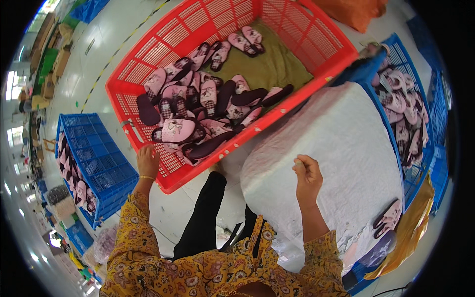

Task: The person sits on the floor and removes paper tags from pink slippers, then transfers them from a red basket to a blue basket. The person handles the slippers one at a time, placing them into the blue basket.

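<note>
A large red plastic crate (pixel 308 103) stands in front of me, with many pink slippers (pixel 179 130) heaped in its left and near part. Dark soles and checked linings show on several of them. At the crate's near left corner, my left hand (pixel 147 163) is closed on the rim, its fingertips partly hidden. My right hand (pixel 308 179) hovers above a white covered surface (pixel 346 143), fingers curled in with the thumb against them. Whatever may be between those fingers is too small to tell. A pair of pink slippers (pixel 388 218) lies at that surface's right edge.
Olive cloth (pixel 267 57) lines the crate's far right floor. A blue crate (pixel 106 158) with slippers stands at left, and another blue crate (pixel 396 59) holding pink slippers is at right. Orange sheeting (pixel 354 12) lies at the back; golden sheeting (pixel 410 237) hangs near right.
</note>
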### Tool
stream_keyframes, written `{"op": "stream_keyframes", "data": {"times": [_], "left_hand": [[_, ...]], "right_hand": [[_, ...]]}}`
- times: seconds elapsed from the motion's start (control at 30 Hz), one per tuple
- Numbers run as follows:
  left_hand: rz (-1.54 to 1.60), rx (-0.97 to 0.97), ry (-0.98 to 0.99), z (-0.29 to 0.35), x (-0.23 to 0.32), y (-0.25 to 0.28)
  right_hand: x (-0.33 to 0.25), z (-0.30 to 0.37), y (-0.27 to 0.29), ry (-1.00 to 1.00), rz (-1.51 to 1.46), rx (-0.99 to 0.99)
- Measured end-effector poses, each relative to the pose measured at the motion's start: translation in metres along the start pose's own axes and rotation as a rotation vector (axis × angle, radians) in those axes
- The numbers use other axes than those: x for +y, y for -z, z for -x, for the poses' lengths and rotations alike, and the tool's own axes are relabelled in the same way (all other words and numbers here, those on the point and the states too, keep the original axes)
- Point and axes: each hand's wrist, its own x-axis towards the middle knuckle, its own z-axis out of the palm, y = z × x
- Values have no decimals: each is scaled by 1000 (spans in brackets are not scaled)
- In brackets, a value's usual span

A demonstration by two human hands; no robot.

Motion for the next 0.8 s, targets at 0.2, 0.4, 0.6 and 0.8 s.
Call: {"op": "stream_keyframes", "data": {"times": [0.2, 0.4, 0.6, 0.8], "left_hand": [[-153, 65, -28, -78, -95, -3], [-79, 20, -74, -118, -152, -18], [40, 84, 92, -143, -134, -31], [65, 114, 122, -145, -151, -20]], "right_hand": [[-16, -46, -162, -75, 68, -358], [38, -82, -294, -407, 3, -387], [128, -125, -348, -647, 85, -345], [117, -100, -434, 173, 441, -714]]}}
